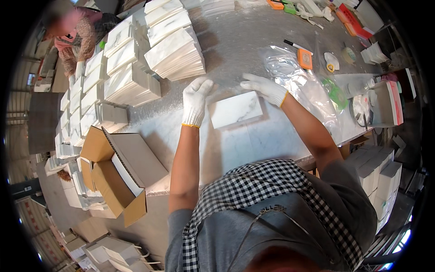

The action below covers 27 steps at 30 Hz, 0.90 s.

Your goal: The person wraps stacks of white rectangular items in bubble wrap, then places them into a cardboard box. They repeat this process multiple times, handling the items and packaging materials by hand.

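A small block of white marble-look tiles lies on the table in front of me, grey veins across its top. To its left is my left hand in a white knit glove, fingers slightly bent, with nothing in it that I can see. My right hand, gloved too, hovers by the block's far right corner. Its fingers stretch leftward, apart and empty. Whether either glove touches the block is hard to tell. Under the block is a pale marble-patterned work surface.
An open cardboard box stands at the left. Beyond it are tall tile stacks, with a co-worker behind. On the right lie clear plastic wrap, an orange tape measure, a marker and an open white box.
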Tool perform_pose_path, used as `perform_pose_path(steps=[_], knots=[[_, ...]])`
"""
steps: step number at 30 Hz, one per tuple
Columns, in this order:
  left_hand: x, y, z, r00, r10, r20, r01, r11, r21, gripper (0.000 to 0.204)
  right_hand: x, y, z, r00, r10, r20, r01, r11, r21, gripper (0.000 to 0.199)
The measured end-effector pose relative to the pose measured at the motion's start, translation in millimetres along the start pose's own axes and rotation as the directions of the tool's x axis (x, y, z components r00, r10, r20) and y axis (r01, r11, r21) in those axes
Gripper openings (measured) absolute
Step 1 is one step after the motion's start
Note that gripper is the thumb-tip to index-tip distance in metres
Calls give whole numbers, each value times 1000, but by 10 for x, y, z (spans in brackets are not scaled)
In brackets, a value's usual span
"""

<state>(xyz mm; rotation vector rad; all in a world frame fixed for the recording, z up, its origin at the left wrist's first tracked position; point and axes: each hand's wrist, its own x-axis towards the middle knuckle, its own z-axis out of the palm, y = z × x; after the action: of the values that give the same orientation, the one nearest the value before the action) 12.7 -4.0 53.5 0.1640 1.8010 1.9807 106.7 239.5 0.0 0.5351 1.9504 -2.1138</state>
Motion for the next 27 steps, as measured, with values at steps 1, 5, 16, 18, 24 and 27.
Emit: perform_pose_path(steps=[1,5,16,18,24,27], knots=[[-40,25,-15,1000,18,19,-18,1000,15,18,30,-75,38,996,-34,87,30,999,41,100],[-210,69,-87,995,91,43,-98,973,207,19,7,-293,122,961,-175,213,128,968,218,85],[-735,-199,-256,770,446,455,-633,451,629,17,-835,-249,142,830,-521,202,544,673,-500,23],[-793,-220,-263,723,482,495,-664,285,692,17,-930,-233,191,755,-606,249,590,463,-662,17],[-805,-304,-235,893,400,204,-425,608,671,15,-1037,-283,301,706,-671,228,532,289,-796,12],[-733,-132,15,990,138,-13,-86,685,723,29,-969,-201,339,756,-650,77,401,368,-839,19]])
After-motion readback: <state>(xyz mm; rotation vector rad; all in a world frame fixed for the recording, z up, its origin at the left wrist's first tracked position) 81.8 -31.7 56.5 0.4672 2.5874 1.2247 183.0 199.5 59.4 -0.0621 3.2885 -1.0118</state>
